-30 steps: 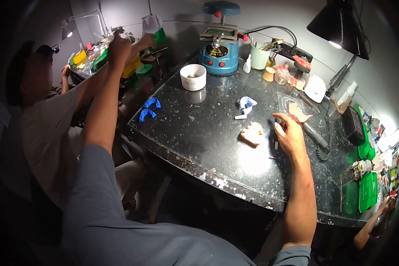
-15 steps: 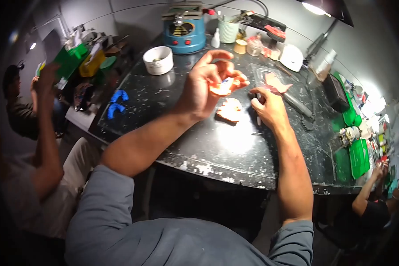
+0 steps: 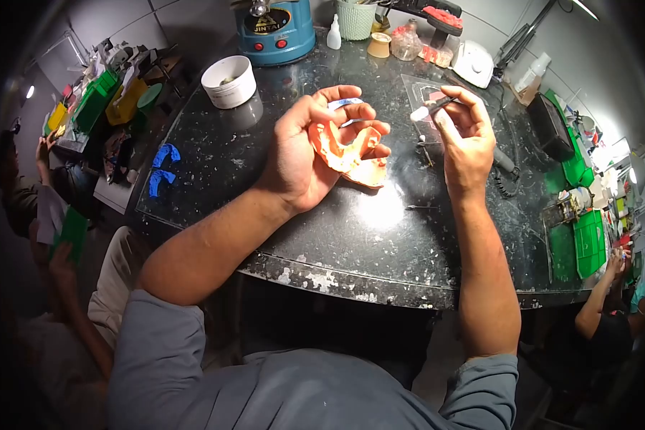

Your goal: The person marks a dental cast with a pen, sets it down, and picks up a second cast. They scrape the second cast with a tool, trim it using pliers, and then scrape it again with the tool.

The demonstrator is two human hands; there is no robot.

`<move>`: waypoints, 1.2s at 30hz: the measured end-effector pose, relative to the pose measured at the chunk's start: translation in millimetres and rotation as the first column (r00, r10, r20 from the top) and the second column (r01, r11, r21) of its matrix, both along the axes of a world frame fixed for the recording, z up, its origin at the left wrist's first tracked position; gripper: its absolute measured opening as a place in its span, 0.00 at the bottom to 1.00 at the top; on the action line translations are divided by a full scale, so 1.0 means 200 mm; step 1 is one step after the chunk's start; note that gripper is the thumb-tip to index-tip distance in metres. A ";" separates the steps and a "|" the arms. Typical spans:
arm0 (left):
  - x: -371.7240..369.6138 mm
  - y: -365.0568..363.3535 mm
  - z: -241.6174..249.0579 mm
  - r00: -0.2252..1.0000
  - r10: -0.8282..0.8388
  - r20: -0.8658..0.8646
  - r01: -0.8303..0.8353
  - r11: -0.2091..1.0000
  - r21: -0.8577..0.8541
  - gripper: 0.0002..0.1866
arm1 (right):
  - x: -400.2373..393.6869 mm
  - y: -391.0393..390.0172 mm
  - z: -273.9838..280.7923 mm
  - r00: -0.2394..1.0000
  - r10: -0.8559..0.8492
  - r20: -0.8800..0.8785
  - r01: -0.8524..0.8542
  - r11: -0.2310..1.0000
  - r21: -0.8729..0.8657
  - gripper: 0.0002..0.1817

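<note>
the left hand (image 3: 297, 154) cradles the pinkish cast (image 3: 351, 161); to its right, the right hand (image 3: 469, 154) pinches a slim dark tool (image 3: 441, 104), white end slanting leftward, apart.

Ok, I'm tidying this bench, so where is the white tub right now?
In the head view, the white tub stands on the person's left side of the black table, beside the blue machine and slightly nearer the person.

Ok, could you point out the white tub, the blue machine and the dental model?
White tub (image 3: 229, 94), head view, on its outer wall.
Blue machine (image 3: 270, 47), head view, between its red buttons.
Dental model (image 3: 364, 172), head view, on its lower part.
</note>
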State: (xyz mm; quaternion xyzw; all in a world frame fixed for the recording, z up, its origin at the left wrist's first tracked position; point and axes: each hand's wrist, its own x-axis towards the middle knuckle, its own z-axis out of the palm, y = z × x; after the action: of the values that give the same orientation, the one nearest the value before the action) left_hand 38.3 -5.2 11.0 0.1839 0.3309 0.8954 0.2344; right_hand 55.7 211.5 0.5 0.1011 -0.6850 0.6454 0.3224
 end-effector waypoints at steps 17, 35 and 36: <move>-0.01 -0.01 -0.02 0.952 -0.077 0.297 0.046 0.993 0.111 0.33 | 0.12 -0.26 0.00 0.946 0.261 -0.194 -0.104 0.808 0.580 0.29; 0.02 0.04 -0.01 0.982 -0.063 -0.180 0.041 0.991 -0.127 0.30 | 0.07 -0.15 0.01 0.942 0.270 -0.201 -0.208 0.937 0.282 0.33; 0.02 0.05 -0.02 0.975 -0.041 -0.221 -0.004 0.980 -0.199 0.32 | 0.07 -0.14 0.03 0.926 0.241 -0.292 -0.097 0.897 0.432 0.30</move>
State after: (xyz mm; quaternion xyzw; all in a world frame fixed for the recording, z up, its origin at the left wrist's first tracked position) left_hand 42.8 3.8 7.4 0.2622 0.4412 0.8293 0.2212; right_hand 70.5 182.9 6.5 0.3357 -0.7275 0.4864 0.3484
